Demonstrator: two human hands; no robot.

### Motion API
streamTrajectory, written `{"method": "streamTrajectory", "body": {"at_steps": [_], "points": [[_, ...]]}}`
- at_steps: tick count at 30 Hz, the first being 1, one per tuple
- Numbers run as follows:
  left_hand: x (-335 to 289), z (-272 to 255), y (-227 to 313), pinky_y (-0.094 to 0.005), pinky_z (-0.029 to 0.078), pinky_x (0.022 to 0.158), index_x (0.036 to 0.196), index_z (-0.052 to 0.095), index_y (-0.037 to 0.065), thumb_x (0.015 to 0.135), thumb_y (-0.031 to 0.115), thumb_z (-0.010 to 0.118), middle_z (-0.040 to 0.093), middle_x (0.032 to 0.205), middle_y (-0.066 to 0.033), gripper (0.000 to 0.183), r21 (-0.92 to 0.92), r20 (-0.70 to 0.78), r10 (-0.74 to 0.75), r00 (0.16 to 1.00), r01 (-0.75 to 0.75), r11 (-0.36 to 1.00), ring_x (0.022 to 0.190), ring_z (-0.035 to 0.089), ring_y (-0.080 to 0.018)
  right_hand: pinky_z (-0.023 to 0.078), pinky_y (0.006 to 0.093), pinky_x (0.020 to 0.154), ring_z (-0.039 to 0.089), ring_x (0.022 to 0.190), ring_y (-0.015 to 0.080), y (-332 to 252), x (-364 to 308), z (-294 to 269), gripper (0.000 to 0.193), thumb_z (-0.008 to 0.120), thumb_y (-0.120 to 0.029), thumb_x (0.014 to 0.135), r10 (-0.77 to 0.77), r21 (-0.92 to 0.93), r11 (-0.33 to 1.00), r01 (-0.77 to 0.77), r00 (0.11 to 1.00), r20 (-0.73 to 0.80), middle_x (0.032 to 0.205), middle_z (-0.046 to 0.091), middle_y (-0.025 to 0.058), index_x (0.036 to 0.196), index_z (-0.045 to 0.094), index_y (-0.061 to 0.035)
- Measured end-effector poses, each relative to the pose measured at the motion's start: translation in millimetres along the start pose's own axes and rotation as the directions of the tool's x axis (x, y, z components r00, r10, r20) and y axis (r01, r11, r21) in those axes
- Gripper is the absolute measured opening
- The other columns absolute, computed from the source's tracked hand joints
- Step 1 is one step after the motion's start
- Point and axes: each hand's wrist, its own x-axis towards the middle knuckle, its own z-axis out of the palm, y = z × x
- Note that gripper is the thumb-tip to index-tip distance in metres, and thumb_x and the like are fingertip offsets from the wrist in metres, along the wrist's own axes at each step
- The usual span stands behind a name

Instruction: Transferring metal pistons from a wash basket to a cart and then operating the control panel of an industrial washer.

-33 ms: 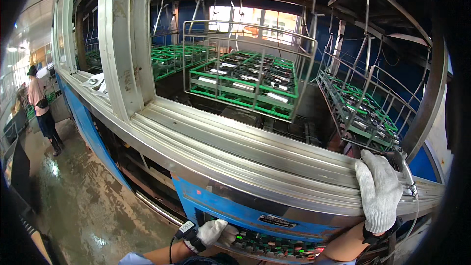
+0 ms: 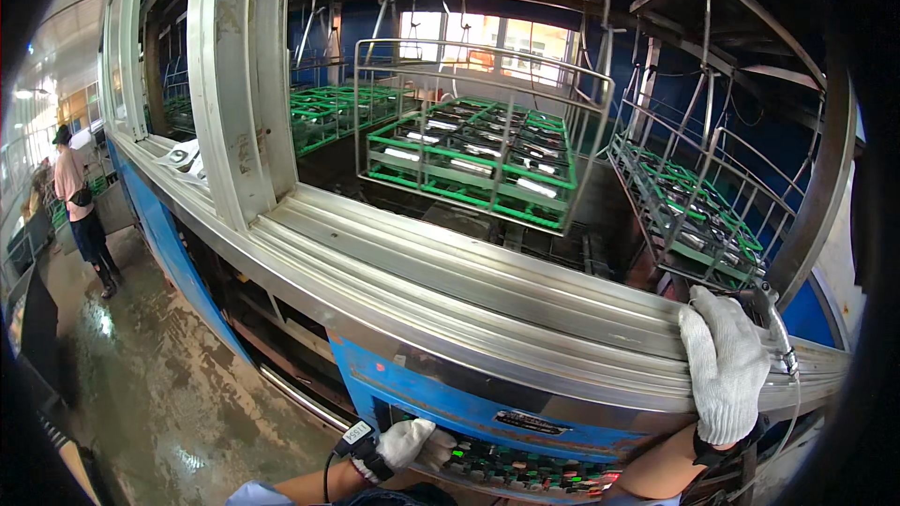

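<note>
Head view on my feed: the left hand (image 2: 403,442), in a pale glove, sits at the left end of the buttons (image 2: 525,474), some lit green or red. I see its fingers drawn in close, but cannot tell whether they press or grip anything. The buttons run off to its right, under the blue panel (image 2: 412,382). The right hand (image 2: 724,356), gloved too, lies over the metal sill (image 2: 525,292), thumb set apart from the fingers. Just right of it I make out a metal fitting (image 2: 781,330), a thin cord (image 2: 792,426) below. Beyond both hands is a green rack (image 2: 469,171) inside a metal cage (image 2: 487,43). Well left of the left hand, a person (image 2: 73,189) stands on the wet-looking floor (image 2: 178,356).
</note>
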Motion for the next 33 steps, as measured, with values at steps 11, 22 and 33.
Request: {"method": "streamTrajectory", "body": {"at_steps": [11,22,33], "points": [[16,-13,-15,-0.0314,0.057,0.094,0.125,0.057,0.0,0.108,0.01,0.038,0.068,0.116,-0.0129,0.027,-0.047,0.025,-0.061,0.998,0.062,0.997,0.108,0.068,-0.0235,0.055,0.042,0.081,0.069,0.088,0.0337,-5,2,11,0.03,0.074,-0.023,0.091,-0.033,-0.014,0.999,0.033,0.999,0.002,0.094,0.071,0.0153,0.11,0.071,-0.001],[29,-8,-49,-0.043,0.06,0.088,0.13,0.057,-0.006,0.114,0.037,0.038,0.071,0.118,-0.0201,0.049,-0.353,0.097,0.109,0.989,-0.068,0.933,0.102,0.072,-0.0315,0.056,0.0408,0.081,0.07,0.088,0.0332,0,-1,2,0.029,0.074,-0.022,0.09,-0.01,-0.019,1.0,0.01,1.0,0.005,0.094,0.072,0.0161,0.11,0.072,-0.0002],[15,-13,-13,-0.0311,0.046,0.108,0.138,0.055,0.003,0.115,0.028,0.035,0.061,0.137,-0.0124,0.039,-0.248,-0.08,-0.019,0.997,-0.002,0.969,0.125,0.058,-0.0221,0.056,0.0407,0.08,0.07,0.087,0.0326,-9,4,18,0.03,0.075,-0.022,0.091,-0.031,-0.006,1.0,0.031,1.0,0.004,0.094,0.072,0.0159,0.111,0.072,0.0]]}}
